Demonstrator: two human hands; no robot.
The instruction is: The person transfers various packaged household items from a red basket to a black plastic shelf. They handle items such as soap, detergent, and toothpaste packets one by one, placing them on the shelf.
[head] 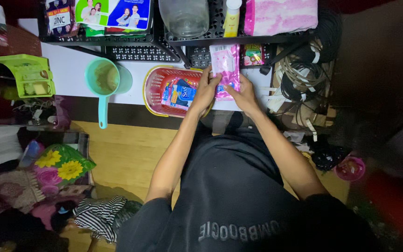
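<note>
Head view: left hand (206, 91) and right hand (242, 92), fingers pinching pink packet (225, 65).

We wear a loose black short-sleeved T-shirt (239, 196) with pale grey block lettering printed across the chest. Our forearms are bare, and neither our left hand (204, 92) nor right hand (244, 94) carries anything worn.

We reach both bare arms forward and up from our torso, elbows bent, forearms converging. Our left hand (206, 91) and right hand (242, 93) sit close together, nearly level, just apart. Fingers of both curl inward, thumbs on top, pinching from either side. Wrists are straight, knuckles facing us.
</note>
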